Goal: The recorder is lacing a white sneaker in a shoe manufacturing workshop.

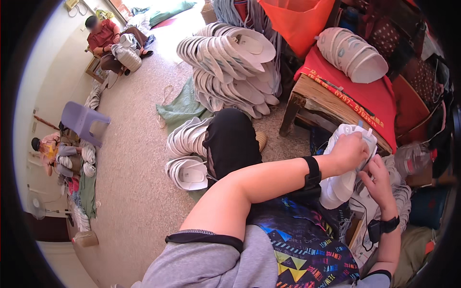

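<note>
White shoe upper in hand, beside a red cloth on the brown wooden bench. Left of the bench, pale grey-white uppers are piled on beige carpet; an orange bag hangs above.

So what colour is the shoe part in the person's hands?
White, seen clearly in the head view: the shoe upper held by both hands.

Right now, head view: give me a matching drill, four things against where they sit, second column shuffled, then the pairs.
Things:
1. white shoe upper
2. purple plastic stool
3. tall stack of white shoe uppers
4. row of white uppers on red cloth

Places:
A. on the wooden bench, upper right
B. on the floor at far left, near a seated person
C. held between the left hand and right hand
D. piled on the floor, top centre

Pairs: 1-C, 2-B, 3-D, 4-A
</note>
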### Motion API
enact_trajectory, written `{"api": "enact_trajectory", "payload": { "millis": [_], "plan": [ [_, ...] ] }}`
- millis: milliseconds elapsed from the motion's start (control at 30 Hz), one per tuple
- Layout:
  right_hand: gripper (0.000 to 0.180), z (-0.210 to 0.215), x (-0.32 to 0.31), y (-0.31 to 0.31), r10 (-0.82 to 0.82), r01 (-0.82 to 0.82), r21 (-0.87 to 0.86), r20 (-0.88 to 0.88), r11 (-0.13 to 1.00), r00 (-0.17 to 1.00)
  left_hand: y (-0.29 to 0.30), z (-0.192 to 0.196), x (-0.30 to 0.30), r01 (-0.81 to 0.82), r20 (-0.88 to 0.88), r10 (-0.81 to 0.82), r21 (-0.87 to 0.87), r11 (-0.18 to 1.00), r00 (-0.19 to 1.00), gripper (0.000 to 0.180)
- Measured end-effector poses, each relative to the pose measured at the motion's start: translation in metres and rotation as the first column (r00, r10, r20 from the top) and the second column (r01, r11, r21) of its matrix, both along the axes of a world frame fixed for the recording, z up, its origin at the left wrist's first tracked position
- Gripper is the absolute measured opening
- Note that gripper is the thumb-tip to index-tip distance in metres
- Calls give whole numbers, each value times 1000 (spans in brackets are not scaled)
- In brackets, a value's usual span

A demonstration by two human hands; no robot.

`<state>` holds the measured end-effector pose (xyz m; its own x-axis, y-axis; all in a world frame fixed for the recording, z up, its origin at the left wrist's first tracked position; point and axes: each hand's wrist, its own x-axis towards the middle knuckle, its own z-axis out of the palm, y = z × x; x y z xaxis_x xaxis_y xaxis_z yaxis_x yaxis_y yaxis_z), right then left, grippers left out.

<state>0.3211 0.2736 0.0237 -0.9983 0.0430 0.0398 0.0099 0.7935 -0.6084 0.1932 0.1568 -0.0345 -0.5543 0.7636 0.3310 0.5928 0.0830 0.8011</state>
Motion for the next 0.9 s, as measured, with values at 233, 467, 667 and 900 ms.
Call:
{"api": "enact_trajectory", "payload": {
  "millis": [233, 467, 667, 900],
  "plan": [
    [8, -26, -10, -16, -196, 241, 105, -326, 965, 925, -14, -1, 12, -132, 203, 52, 406, 904, 978, 10],
    [7, 16, -1, -33, -155, 156, -49, -585, 986, 796, -43, 37, 10, -56, 618, -198, 366, 929, 761, 14],
    [19, 1, -9, -31, -461, 261, -794, -27, 549, 887, -28, 29, -2, -28, 790, -267, 338, 941, 553, 26],
    [14, 13, -16, -23, -360, 276, -620, -12, 735, 933, -30, 29, -3, -51, 864, -231, 283, 958, 448, 50]
  ]
}}
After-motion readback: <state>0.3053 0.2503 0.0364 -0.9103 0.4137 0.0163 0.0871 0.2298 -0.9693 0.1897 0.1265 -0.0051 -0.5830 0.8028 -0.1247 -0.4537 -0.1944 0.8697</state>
